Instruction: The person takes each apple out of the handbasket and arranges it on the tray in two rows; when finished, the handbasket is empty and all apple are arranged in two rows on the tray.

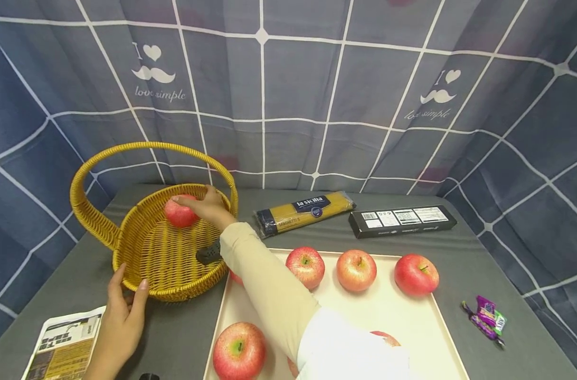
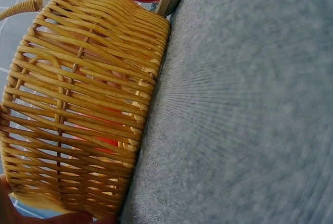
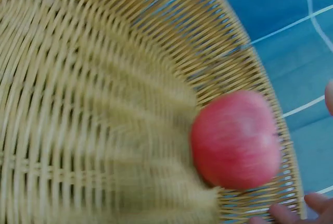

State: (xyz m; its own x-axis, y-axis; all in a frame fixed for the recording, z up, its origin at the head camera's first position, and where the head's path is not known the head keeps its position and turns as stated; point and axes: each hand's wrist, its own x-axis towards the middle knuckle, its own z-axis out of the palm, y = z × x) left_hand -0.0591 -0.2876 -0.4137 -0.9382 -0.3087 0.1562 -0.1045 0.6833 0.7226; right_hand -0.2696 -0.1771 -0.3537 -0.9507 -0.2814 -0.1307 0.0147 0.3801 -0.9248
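Note:
A red apple [image 1: 180,214] sits in the yellow wicker basket [image 1: 174,287], towards its back wall. My right hand [image 1: 211,207] reaches over the basket's right side, its fingers extended beside the apple. In the right wrist view there is a gap between the apple [image 3: 237,140] and the fingertips [image 3: 283,213] at the lower right. My left hand [image 1: 122,319] is at the basket's front left, thumb and forefinger spread against its outside. Fingers [image 2: 67,218] also show along the wicker side [image 2: 78,104] in the left wrist view.
Several apples lie on a cream tray [image 1: 364,309], partly hidden by my right arm. Behind it are a spaghetti packet [image 1: 307,212] and a black box [image 1: 402,220]. Wrapped sweets [image 1: 486,319] lie at right, a printed packet [image 1: 65,345] at front left.

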